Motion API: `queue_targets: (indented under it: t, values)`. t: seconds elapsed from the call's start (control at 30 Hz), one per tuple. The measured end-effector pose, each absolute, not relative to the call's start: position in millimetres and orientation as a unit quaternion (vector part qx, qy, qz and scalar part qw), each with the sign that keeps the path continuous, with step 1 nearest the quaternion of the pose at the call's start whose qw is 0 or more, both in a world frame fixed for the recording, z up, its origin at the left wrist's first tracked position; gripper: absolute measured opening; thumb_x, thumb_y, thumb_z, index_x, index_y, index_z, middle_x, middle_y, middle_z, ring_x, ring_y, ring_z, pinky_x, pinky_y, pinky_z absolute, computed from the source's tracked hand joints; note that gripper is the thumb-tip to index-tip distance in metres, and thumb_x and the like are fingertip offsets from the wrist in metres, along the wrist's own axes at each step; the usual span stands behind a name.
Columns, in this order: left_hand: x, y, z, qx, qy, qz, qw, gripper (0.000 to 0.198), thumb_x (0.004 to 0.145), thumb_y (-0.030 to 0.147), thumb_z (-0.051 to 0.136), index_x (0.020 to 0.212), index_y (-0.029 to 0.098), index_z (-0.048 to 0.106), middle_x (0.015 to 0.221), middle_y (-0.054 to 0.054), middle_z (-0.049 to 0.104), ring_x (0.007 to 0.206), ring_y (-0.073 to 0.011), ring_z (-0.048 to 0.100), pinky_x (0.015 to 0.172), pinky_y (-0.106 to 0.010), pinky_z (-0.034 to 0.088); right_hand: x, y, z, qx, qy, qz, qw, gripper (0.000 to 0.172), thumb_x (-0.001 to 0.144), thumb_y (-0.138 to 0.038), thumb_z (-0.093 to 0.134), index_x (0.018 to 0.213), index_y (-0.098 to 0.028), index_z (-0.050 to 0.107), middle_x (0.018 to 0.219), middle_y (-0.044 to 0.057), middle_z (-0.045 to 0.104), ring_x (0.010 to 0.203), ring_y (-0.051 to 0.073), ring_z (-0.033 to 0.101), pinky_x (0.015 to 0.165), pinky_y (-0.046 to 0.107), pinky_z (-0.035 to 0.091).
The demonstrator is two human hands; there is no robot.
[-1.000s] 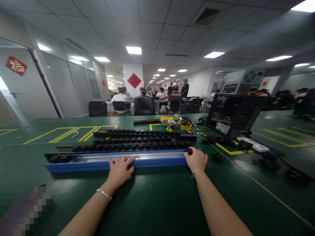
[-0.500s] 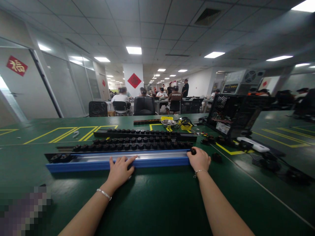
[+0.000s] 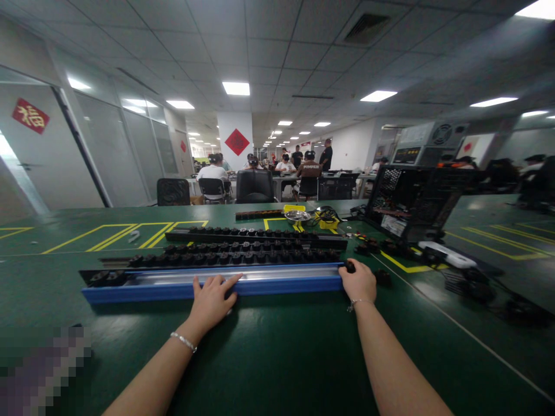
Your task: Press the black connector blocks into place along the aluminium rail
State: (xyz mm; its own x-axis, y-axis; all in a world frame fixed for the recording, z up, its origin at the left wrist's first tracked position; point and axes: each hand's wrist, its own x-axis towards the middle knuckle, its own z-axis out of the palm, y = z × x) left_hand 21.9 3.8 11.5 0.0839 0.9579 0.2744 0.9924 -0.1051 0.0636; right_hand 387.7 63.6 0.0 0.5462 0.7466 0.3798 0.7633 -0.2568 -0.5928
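Note:
A long blue channel [image 3: 147, 293] with a shiny metal inside lies across the table in front of me. Two black knob-like parts [image 3: 108, 278] sit in its left end. My left hand [image 3: 213, 297] rests on the near wall of the channel, its fingers spread and the index finger reaching over the metal strip. At the channel's right end, my right hand [image 3: 361, 281] is closed around a small black part [image 3: 349, 266], mostly hidden by the fingers. Just beyond the channel lie black rails [image 3: 255, 234] lined with rows of similar black parts.
To the right stands an opened computer case [image 3: 411, 202] with a power supply on top. Nearby are a white device [image 3: 446, 254] and dark cables. A metal dish [image 3: 297, 216] sits farther back. Several people sit at tables behind. A pixelated patch covers the lower left.
My right hand has shifted slightly right with the small black part, showing more of the channel's right end. My left hand has stayed in place.

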Motion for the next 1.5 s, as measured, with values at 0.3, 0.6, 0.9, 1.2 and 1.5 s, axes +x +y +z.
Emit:
queue_targets:
  t: [0.3,0.6,0.9,1.2,1.5]
  values:
    - [20.3,4.2,9.5,-0.736,-0.659,-0.136,0.071,0.047,0.082,0.036,0.042,0.129,0.042,0.041,0.099,-0.003,0.057,0.105,-0.0247,0.049,0.1,-0.064,0.007,395.1,61.0,6.2,-0.818,-0.434,0.046,0.374,0.048,0.076,-0.039,0.045,0.118,-0.023,0.057,0.111,0.009,0.059,0.095,0.024,0.055,0.08,0.034,0.042]
    - [20.8,4.5,9.0,-0.733,-0.663,-0.135,0.072,0.047,0.082,0.036,0.042,0.129,0.041,0.042,0.099,-0.003,0.057,0.105,-0.0243,0.048,0.101,-0.063,0.006,401.1,60.7,4.4,-0.819,-0.418,0.04,0.391,0.049,0.074,-0.041,0.047,0.118,-0.023,0.058,0.106,0.01,0.062,0.09,0.025,0.057,0.077,0.036,0.044]
    - [20.0,5.6,7.4,-0.736,-0.659,-0.142,0.07,0.047,0.082,0.036,0.042,0.128,0.042,0.043,0.098,-0.003,0.057,0.104,-0.0243,0.048,0.1,-0.064,0.006,402.3,59.2,7.8,-0.832,-0.393,0.052,0.387,0.05,0.075,-0.041,0.046,0.121,-0.024,0.056,0.107,0.01,0.061,0.092,0.027,0.057,0.077,0.036,0.044]
    - [21.8,3.6,11.1,-0.733,-0.665,-0.131,0.06,0.048,0.082,0.035,0.042,0.129,0.042,0.041,0.102,-0.003,0.058,0.107,-0.0249,0.047,0.101,-0.063,0.006,414.5,63.4,2.4,-0.827,-0.407,0.024,0.386,0.047,0.076,-0.038,0.045,0.118,-0.021,0.057,0.104,0.011,0.061,0.092,0.026,0.056,0.078,0.036,0.043]
    - [19.4,5.3,7.6,-0.736,-0.66,-0.137,0.063,0.048,0.082,0.036,0.041,0.13,0.042,0.04,0.101,-0.003,0.058,0.105,-0.0249,0.048,0.101,-0.064,0.005,429.7,66.3,-2.2,-0.815,-0.409,-0.001,0.412,0.046,0.075,-0.034,0.046,0.115,-0.016,0.057,0.102,0.012,0.06,0.092,0.025,0.055,0.082,0.035,0.042]
